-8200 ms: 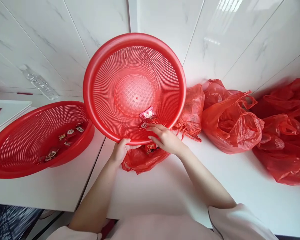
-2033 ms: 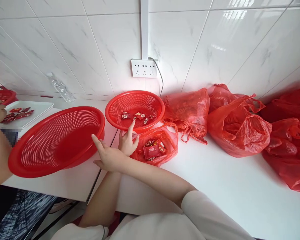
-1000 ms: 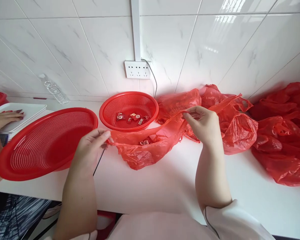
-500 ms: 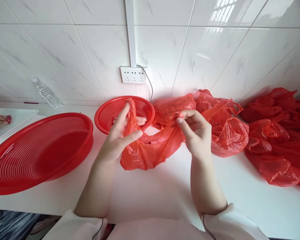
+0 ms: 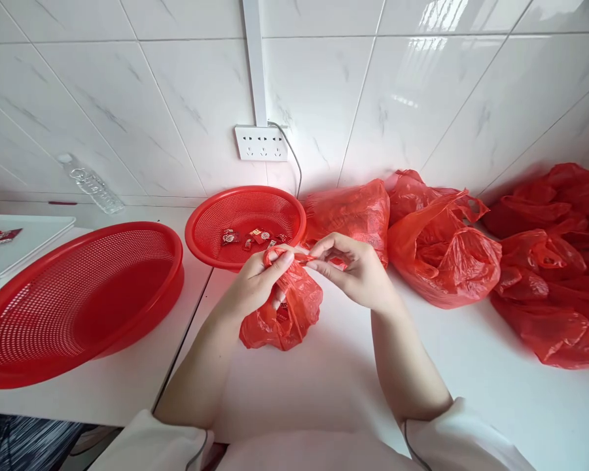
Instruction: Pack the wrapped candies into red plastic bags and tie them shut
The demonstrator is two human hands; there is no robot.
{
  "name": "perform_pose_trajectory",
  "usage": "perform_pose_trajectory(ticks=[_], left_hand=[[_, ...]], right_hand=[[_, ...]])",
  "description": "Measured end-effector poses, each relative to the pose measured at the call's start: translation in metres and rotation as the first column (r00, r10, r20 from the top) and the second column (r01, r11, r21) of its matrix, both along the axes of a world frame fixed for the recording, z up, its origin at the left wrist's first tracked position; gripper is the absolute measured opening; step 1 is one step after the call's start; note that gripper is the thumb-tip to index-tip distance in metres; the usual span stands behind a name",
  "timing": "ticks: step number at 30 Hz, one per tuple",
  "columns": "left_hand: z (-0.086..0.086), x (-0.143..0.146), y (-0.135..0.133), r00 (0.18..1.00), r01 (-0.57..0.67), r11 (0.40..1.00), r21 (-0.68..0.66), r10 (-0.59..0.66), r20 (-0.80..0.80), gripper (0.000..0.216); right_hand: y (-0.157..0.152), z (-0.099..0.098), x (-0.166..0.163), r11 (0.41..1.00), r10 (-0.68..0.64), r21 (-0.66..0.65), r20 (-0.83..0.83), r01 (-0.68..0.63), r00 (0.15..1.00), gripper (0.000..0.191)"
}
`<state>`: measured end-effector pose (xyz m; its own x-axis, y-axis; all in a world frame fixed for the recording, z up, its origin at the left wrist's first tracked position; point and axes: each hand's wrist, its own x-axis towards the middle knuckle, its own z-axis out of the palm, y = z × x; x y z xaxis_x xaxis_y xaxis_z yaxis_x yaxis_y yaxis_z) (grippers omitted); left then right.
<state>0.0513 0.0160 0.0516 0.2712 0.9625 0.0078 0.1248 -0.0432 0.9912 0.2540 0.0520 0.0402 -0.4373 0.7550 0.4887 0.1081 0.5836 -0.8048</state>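
Between my hands is a red plastic bag [image 5: 294, 307], its top gathered and its lower part bulging just above the white table. My left hand [image 5: 262, 278] is closed round the gathered neck, with a loop of the bag near the thumb. My right hand [image 5: 351, 268] pinches a twisted end of the same bag between thumb and fingertips. Some small printed shapes show through the bag near my left fingers; what they are I cannot make out. Just behind the hands stands a small red basket [image 5: 203, 229] with several small red wrapped packets [image 5: 259, 235] on its bottom.
A large red basket [image 5: 171, 261] stands at the left, beside a white tray [image 5: 53, 226] holding red packets. Behind them a clear bottle [image 5: 92, 185] leans at the wall. Filled red bags [image 5: 451, 261] crowd the right side. A power strip [image 5: 261, 143] is on the tiled wall.
My hands have come together, and the bag stretched between them is now gathered at the top. The small basket's packets are uncovered. Another person's hand has left the tray at the left.
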Motion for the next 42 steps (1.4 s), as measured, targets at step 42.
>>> perform_pose_trajectory(ticks=[42], left_hand=[[-0.033,0.002,0.016,0.743,-0.09,0.463,0.882,0.62,-0.25,0.011]], right_hand=[[0.018,-0.016,-0.01,0.892,0.377,-0.293,0.065,-0.343,0.924,0.024]])
